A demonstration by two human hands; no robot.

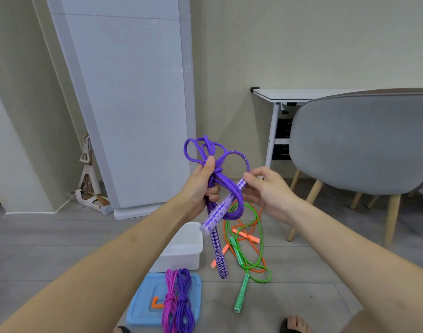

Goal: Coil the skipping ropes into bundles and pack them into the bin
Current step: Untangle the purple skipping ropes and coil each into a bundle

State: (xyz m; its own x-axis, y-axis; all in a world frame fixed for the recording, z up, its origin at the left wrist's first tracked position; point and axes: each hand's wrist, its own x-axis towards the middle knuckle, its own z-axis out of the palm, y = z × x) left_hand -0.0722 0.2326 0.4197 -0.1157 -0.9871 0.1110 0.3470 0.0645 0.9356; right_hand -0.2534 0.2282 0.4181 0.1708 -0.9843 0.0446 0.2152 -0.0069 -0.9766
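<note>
Nearest the cam: two coiled bundles, pink (pixel 170 301) & purple (pixel 184 301), lying side by side across a blue lid (pixel 138 311) on the floor, not yet in the bin. White bin (pixel 181 248) sits just beyond, looks empty from what I see.

Up in the air, left hand (pixel 201 188) is clenched round the waist of the purple rope (pixel 213 164) I'm bundling — loops fan out above the fist, a wrap sits at the thumb, both patterned handles (pixel 217 236) hang below. Right hand (pixel 265 188) pinches the rope's beaded end section just above one handle, fingers curled, rest loose.

Risks, imo: wrap looks loose; if the left grip eases before it's cinched, loops spring apart & I redo the coil. Dangling handles could swing and pull it undone. Green (pixel 258 239) & orange (pixel 249 236) ropes overlap on the floor near the chair (pixel 361 145) — lifting one prob drags the other.
</note>
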